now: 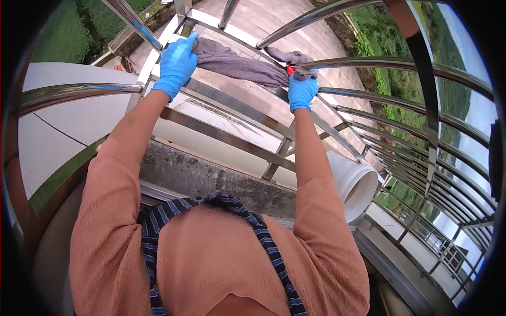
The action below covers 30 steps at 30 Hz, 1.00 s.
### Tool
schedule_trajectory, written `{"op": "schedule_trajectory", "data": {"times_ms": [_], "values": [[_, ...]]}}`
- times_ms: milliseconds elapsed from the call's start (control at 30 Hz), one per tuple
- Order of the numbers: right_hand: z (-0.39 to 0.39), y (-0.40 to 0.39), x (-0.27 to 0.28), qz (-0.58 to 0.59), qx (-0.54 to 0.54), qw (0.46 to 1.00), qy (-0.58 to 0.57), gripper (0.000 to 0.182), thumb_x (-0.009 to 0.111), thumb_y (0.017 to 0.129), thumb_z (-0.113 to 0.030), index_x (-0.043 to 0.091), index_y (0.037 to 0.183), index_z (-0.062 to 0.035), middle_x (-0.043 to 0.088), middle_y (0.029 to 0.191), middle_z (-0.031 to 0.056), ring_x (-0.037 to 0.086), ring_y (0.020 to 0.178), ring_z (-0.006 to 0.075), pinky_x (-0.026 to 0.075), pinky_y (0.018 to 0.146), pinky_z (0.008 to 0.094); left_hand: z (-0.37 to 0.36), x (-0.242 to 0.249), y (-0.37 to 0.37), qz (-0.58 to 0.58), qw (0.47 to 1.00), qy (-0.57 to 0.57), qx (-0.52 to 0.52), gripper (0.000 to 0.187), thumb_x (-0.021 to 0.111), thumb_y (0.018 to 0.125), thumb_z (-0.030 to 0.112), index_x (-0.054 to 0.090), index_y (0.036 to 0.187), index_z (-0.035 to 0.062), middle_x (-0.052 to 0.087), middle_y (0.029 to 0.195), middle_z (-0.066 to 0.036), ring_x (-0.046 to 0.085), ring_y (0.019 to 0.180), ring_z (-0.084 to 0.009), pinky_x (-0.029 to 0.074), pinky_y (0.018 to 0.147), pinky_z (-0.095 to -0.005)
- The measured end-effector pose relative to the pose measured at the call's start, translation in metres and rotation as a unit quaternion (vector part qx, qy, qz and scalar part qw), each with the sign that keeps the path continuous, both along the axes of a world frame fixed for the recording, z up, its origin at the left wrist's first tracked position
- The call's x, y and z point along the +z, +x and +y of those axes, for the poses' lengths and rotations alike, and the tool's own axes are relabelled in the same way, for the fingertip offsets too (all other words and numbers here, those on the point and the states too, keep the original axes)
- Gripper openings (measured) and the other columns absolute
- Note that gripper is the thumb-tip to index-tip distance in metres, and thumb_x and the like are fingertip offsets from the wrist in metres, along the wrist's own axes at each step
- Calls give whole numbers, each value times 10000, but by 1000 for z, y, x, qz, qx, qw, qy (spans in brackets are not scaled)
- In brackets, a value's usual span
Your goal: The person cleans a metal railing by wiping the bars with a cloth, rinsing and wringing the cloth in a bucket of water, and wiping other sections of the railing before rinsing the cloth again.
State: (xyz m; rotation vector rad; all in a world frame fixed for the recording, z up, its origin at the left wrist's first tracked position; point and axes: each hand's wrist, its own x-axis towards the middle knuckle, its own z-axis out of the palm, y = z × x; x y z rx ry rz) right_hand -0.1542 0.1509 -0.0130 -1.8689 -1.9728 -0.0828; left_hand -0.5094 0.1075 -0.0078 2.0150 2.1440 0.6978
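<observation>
A grey-purple cloth [240, 64] is stretched between my two blue-gloved hands, along the metal bars of a window railing. My left hand [177, 64] is closed on its left end, close by the railing's corner, the thumb side facing up. My right hand [303, 91] grips the bunched right end [303, 59], which loops about a round steel bar [363, 62]. A small red patch [290, 70] shows beside the right-hand fingers. Most of the left fingers are hidden behind the hand and cloth.
A white bucket [345, 181] lies tilted beside my right forearm. Flat metal rails [232, 141] cross ahead of me above a rough concrete ledge [211, 171]. Round steel bars curve along the right side. Far below is a paved ground [295, 16] with greenery.
</observation>
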Motion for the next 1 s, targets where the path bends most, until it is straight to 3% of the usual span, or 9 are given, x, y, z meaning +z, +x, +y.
{"op": "schedule_trajectory", "data": {"times_ms": [167,233,433,500,633,733,867,933,1000], "values": [[-12,-22,17,-62,24,996,56,256,606,802,-205,656,992,-41,655,1002,144,613,948,281,474,861,361,-7,4,6,21,1000,11,19,469,556,788,152,540,1257,152,616,924,-110,602,807,-306,493,724,-437],[-13,-37,19,133,32,990,45,223,589,807,-191,668,958,-47,662,991,145,621,923,278,483,832,365,-6,-1,4,26,999,30,14,449,555,789,161,560,1238,153,618,926,-102,600,816,-294,488,726,-425],[-17,-34,5,-154,-11,986,59,156,576,787,-172,714,817,-105,688,842,129,655,774,271,489,669,371,-4,-2,7,31,999,22,27,488,548,790,163,532,1277,179,620,943,-109,612,819,-299,496,750,-425],[-19,-31,2,47,49,996,53,136,588,773,-154,708,802,-96,686,836,129,652,769,283,491,674,385,-4,-5,6,27,999,23,24,498,550,789,169,525,1287,182,617,956,-117,612,824,-309,498,765,-431],[-40,-68,41,-172,76,968,-167,131,602,746,-117,696,828,-76,674,905,159,644,834,299,494,684,382,-4,-3,6,30,999,9,19,511,549,789,164,517,1299,181,615,955,-125,603,861,-314,495,781,-433],[-45,-85,54,-126,209,963,-117,180,586,722,-37,669,881,-43,648,965,206,626,909,342,504,747,387,-4,0,7,21,1000,6,16,510,546,791,169,517,1300,179,614,948,-127,601,868,-308,495,782,-428],[-83,-64,44,220,184,947,-147,305,582,782,9,610,1086,-4,632,1079,189,624,964,285,488,828,346,-3,3,8,32,999,-15,18,497,542,793,168,530,1289,177,615,933,-128,600,855,-306,495,768,-424],[-106,-37,52,392,61,894,-207,378,674,823,-69,585,1185,-5,644,1106,75,584,974,138,460,867,283,-3,-2,6,22,1000,3,17,499,536,790,160,530,1288,182,614,925,-127,600,833,-311,493,758,-430],[-112,-18,66,602,-71,783,-137,390,687,784,-22,593,1162,5,620,1104,55,575,996,144,446,904,278,-3,-3,5,34,999,6,14,502,534,787,158,528,1288,185,613,925,-126,601,826,-314,493,758,-431]]}}
